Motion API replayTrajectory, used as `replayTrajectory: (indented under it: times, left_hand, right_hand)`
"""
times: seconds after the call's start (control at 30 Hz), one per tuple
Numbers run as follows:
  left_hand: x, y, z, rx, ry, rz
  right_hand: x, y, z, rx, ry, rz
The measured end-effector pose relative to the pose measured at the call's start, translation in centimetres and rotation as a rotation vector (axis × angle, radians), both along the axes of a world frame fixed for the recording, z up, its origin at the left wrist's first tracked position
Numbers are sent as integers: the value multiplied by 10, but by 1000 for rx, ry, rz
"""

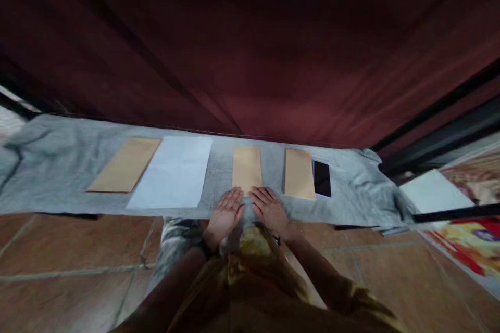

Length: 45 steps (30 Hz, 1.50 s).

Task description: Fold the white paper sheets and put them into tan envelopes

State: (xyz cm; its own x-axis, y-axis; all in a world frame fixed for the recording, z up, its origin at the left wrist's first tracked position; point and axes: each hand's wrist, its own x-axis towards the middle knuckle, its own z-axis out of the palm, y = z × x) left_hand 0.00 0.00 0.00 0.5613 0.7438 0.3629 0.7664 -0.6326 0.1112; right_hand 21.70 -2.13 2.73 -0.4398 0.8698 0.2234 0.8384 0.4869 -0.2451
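Observation:
A small brown paper envelope (247,166) lies flat in front of me on the grey cloth. My left hand (227,212) rests with flat, stretched fingers at its near left corner. On the near right corner lie the straight fingers of my right hand (270,208). Neither hand grips anything; the fingertips press on or touch the near edge of the envelope. To the right is a stack of similar brown envelopes (299,174). A pile of white paper sheets (174,171) lies to the left, beside larger brown envelopes (125,165).
A dark phone (322,179) lies right of the small envelopes. The grey cloth (70,156) covers a long narrow surface. Behind it hangs a dark red curtain (250,62). Dark metal bars (441,109) stand at the right. Tiles (383,270) form the floor.

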Motion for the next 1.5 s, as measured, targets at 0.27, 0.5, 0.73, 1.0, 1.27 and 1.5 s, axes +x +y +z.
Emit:
replayTrajectory:
  times: [0.27, 0.5, 0.73, 1.0, 1.27, 1.5]
  left_hand:
    - [4, -8, 9, -38, 34, -13]
    - [24, -5, 12, -84, 89, -89]
    - [14, -6, 13, -76, 117, -85]
    - [2, -7, 15, -56, 160, -74]
    - [-12, -8, 13, -75, 144, -37]
    - [-24, -9, 12, -74, 117, 2]
  right_hand:
    - [1, -10, -6, 20, 37, -67]
    - [2, -12, -10, 21, 41, -82]
    - [2, -16, -11, 32, 45, -108]
    - [3, -21, -17, 53, 43, -165]
    - [2, -27, -23, 89, 36, -239]
    - [1, -30, -19, 89, 49, -275]
